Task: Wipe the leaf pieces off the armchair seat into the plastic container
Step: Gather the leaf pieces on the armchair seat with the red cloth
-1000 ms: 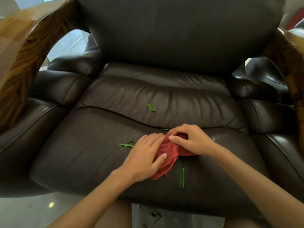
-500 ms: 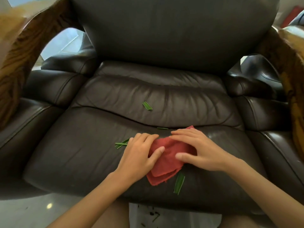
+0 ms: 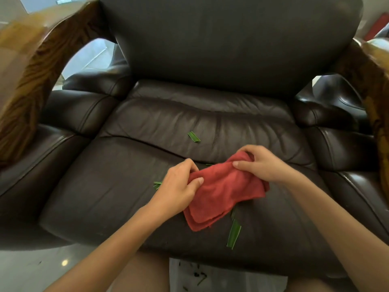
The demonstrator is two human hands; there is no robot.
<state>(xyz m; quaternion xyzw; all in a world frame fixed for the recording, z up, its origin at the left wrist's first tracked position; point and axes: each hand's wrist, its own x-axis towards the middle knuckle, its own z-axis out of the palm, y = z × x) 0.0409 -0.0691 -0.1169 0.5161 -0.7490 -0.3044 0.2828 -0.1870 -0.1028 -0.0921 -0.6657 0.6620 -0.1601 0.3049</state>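
Note:
A folded red cloth (image 3: 223,190) lies on the dark leather armchair seat (image 3: 101,186). My left hand (image 3: 179,186) pinches its left edge and my right hand (image 3: 259,163) grips its upper right corner. Green leaf pieces lie on the seat: one (image 3: 194,137) behind the cloth, a long one (image 3: 233,233) near the front edge, thin ones (image 3: 157,184) beside my left hand, partly hidden by it. A clear plastic container (image 3: 223,277) with dark bits inside stands on the floor below the seat's front edge.
Padded leather armrests (image 3: 69,114) flank the seat, with wooden arm frames (image 3: 31,66) outside them on both sides. The tall backrest (image 3: 227,43) rises behind. Pale glossy floor (image 3: 31,268) shows at the lower left.
Both hands went from pressing flat on the bunched cloth to gripping its ends. The cloth is now spread wider, and my right hand moved up and to the right.

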